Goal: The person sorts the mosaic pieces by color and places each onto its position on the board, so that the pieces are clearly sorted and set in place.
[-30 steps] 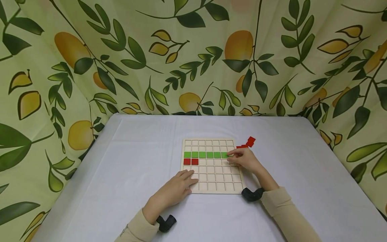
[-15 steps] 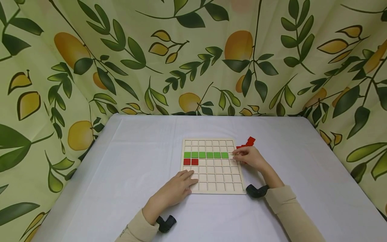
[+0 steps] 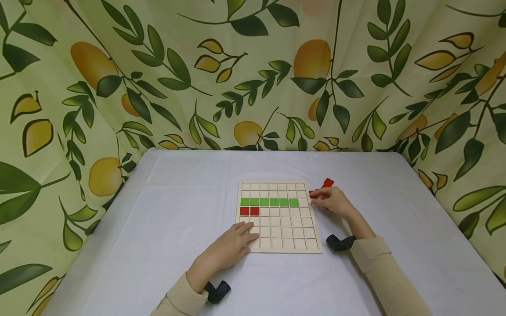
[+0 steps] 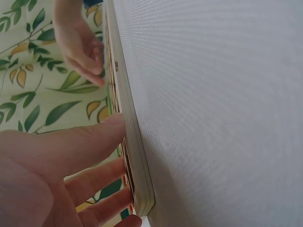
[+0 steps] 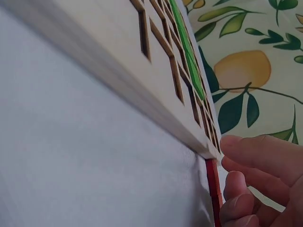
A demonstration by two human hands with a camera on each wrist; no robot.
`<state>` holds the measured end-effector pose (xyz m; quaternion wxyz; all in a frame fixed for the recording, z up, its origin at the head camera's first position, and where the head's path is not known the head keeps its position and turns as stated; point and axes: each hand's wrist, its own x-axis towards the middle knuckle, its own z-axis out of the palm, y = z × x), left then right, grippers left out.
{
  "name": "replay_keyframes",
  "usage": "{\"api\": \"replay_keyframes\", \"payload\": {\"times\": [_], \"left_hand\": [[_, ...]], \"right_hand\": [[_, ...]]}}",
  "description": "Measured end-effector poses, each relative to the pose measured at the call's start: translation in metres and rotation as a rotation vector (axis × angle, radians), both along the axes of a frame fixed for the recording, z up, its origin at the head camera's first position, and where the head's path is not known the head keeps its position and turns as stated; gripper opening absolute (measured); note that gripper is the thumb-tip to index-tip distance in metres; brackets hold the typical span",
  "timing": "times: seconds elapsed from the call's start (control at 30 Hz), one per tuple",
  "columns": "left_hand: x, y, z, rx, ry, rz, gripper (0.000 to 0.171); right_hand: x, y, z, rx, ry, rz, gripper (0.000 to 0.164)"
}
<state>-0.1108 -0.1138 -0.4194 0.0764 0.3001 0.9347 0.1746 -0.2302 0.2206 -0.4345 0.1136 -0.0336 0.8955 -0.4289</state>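
Note:
A pale wooden grid board (image 3: 281, 232) lies on the table. A row of green square tiles (image 3: 274, 202) fills several of its cells, and two red tiles (image 3: 250, 211) sit in the row below at the left. My left hand (image 3: 228, 246) rests on the board's near left corner, fingers extended, thumb at the edge in the left wrist view. Beside the board's right edge, my right hand (image 3: 335, 203) hovers by a loose group of red tiles (image 3: 327, 183), partly covering them. In the right wrist view its bent fingers (image 5: 262, 153) show nothing between them, close to red tiles (image 5: 212, 176).
A white cloth (image 3: 158, 210) covers the table. Behind it hangs a curtain (image 3: 253, 87) printed with fruit and leaves. A black wrist device (image 3: 340, 242) sticks out below the right sleeve, and another black device (image 3: 217, 292) below the left one.
My right hand has left the rightmost green tile and moved right, off the board, to the loose red tiles. My left hand has stayed in place.

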Motion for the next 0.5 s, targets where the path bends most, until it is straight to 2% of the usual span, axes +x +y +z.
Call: {"api": "replay_keyframes", "payload": {"times": [0.27,0.5], "left_hand": [[0.0003,-0.0001,0.0007,-0.010,0.012,-0.005,0.037],[-0.0004,0.0000,-0.0003,-0.009,0.011,-0.003,0.037]], "right_hand": [[-0.0062,0.0081,0.0004,0.044,0.043,0.025,0.037],[-0.0105,0.0091,0.0015,0.056,0.039,0.002,0.039]]}}
